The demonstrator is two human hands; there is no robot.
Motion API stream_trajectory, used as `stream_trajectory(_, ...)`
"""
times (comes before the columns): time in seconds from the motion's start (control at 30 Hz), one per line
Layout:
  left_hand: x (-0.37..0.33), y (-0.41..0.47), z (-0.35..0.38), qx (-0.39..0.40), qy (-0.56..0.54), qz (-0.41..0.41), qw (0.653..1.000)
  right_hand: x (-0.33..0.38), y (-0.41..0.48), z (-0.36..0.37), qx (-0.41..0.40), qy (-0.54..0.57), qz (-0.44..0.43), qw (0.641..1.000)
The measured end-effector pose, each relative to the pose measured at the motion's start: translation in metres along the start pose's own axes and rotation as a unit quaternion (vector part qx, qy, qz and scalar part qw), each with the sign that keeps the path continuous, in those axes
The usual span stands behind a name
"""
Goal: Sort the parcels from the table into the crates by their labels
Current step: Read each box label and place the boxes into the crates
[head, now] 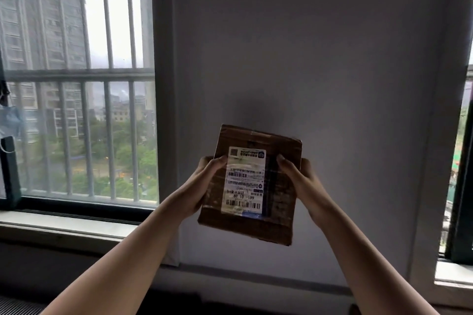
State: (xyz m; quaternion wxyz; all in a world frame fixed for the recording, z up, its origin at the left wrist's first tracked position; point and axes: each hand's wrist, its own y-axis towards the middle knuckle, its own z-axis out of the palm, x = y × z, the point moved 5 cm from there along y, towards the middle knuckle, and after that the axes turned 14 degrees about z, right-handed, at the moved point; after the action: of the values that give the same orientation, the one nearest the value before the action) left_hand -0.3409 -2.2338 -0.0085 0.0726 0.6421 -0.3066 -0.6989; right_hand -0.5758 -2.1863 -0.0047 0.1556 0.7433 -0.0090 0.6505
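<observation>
Head view shows the parcel [252, 184], a brown taped cardboard box, held up in the air in front of the grey wall [320, 59], its white label [244, 181] turned toward the person. Both hands have a grip clamped on it: the left hand [202, 186] on its left edge, the right hand [299, 181] on its right edge, thumbs lying on the front face. I'd say this is the label-reading step for 1 parcel; the drop into a crate is yet to come. Neither table nor crates are in view, so how many are sorted I cannot tell. The box hangs well apart from the barred window [76, 84] and its sill [64, 227], with open room all round it.
</observation>
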Motion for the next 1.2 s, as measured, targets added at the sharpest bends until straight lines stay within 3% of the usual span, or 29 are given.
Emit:
stream_trajectory(0.1, 0.001, 0.005, -0.002, -0.039, -0.020, 0.024, 0.999, 0.006, -0.011, 0.001, 0.028, 0.026, -0.005, 0.999)
stream_trajectory(0.2, 0.004, 0.007, -0.009, -0.128, -0.142, 0.045, 0.981, 0.007, -0.020, -0.001, 0.042, 0.064, 0.003, 0.997)
stream_trajectory(0.3, -0.001, 0.004, -0.006, -0.143, -0.208, 0.076, 0.965, -0.009, -0.024, 0.001, 0.046, 0.081, 0.050, 0.994)
stream_trajectory(0.4, -0.002, 0.001, 0.005, -0.137, -0.226, 0.077, 0.961, -0.021, -0.029, 0.019, 0.114, 0.109, 0.078, 0.984)
stream_trajectory(0.5, 0.004, -0.002, 0.021, -0.107, -0.210, 0.064, 0.970, -0.021, -0.029, 0.036, 0.139, 0.105, 0.049, 0.983)
stream_trajectory(0.7, 0.017, -0.014, 0.002, -0.089, -0.126, 0.012, 0.988, -0.041, -0.022, 0.017, 0.069, 0.181, 0.046, 0.980)
stream_trajectory(0.77, 0.023, -0.017, -0.018, -0.089, -0.112, -0.013, 0.990, -0.054, -0.023, 0.006, 0.069, 0.164, 0.064, 0.982)
stream_trajectory(0.9, 0.050, -0.028, -0.021, 0.003, -0.045, -0.077, 0.996, -0.082, -0.034, 0.009, 0.110, 0.077, 0.111, 0.985)
stream_trajectory(1.2, 0.146, -0.093, -0.010, -0.009, -0.012, -0.219, 0.976, -0.181, -0.077, 0.027, 0.094, 0.062, 0.251, 0.961)
